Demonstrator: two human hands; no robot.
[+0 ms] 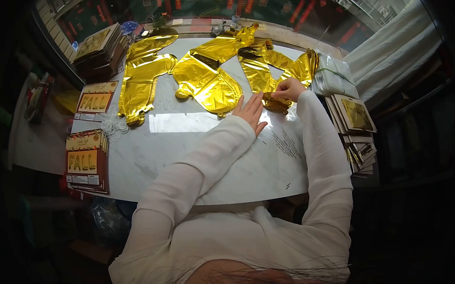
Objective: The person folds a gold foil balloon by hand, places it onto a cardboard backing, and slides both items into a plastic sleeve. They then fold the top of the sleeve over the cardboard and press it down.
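Gold foil balloons lie flat in groups across the white marbled table [222,162]: a left pile [139,86], a middle pile [209,86] and a right pile [257,68]. My left hand [249,111] rests on the table between the middle and right piles, fingers spread, its fingertips near the lower edge of the right pile. With bent, pinched fingers, my right hand [289,89] grips the lower end of a gold foil balloon in the right pile.
FALL packets [86,159] and a bundle of clear rings or straws [115,127] lie at the left. Brown packages [98,50] are stacked at the back left. Clear plastic bags [335,75] and gold-windowed cards [356,114] line the right edge.
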